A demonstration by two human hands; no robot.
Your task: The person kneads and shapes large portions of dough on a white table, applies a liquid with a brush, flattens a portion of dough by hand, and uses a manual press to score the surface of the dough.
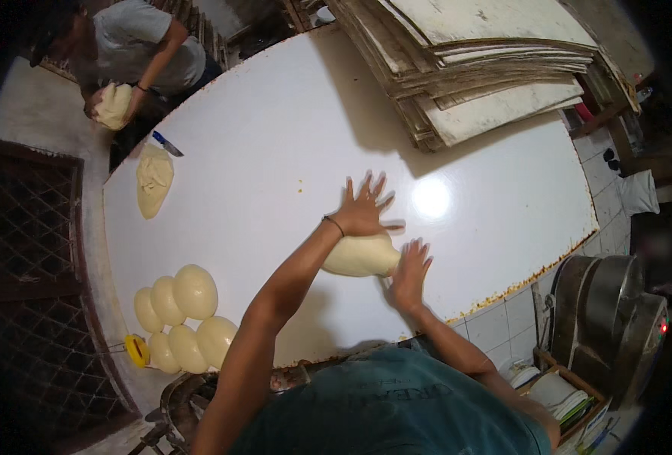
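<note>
A dough piece [355, 256] lies mid-frame on the white desk [252, 174]. The left hand [362, 212], fingers spread wide, touches its upper edge; the right hand [409, 280], fingers extended, its right end; neither grips. Six dough balls [195, 292] sit lower left.

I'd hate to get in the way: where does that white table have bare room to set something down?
A broad, nearly bare patch lies between the knife and the stack of boards; another is bordered by that stack, the right hand and the table's rusty edge. Crowded: the near left, with dough balls, and the middle, where both hands touch dough.
</note>
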